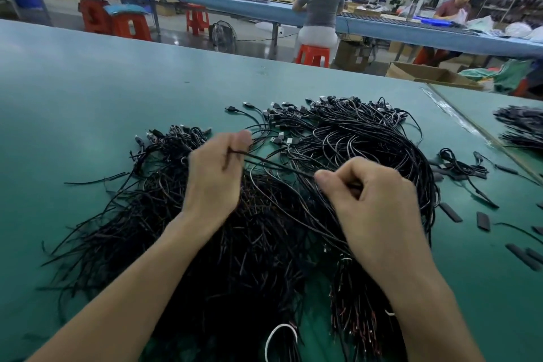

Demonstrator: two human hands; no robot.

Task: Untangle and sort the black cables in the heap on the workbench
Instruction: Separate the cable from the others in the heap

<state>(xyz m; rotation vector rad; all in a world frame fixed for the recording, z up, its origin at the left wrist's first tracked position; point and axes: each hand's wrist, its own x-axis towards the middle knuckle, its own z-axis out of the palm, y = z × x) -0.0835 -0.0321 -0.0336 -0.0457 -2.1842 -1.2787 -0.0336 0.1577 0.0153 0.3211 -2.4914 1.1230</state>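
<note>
Head view is showing both hands over the cable heap (264,214). Left hand (214,176) and right hand (373,206) are pinching one black cable (279,166) between them.

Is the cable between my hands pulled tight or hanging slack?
Pulled tight: the cable runs straight from the left hand to the right hand, both pinching it.

- Table (88,91): green covering, smooth, matt, with a faint sheen toward the far edge.
- Black cables (235,244): plastic jacket. Loops at right catch light and look semi-gloss; near strands are duller.
- Cable plugs (276,140): black moulded plastic, bright metal tips.
- Loose sleeve pieces (483,221): black, matt.
- White wire loop (282,325): glossy jacket.
- Stools (313,56): red plastic, glossy.
- Box (426,73): brown cardboard, matt.
</note>
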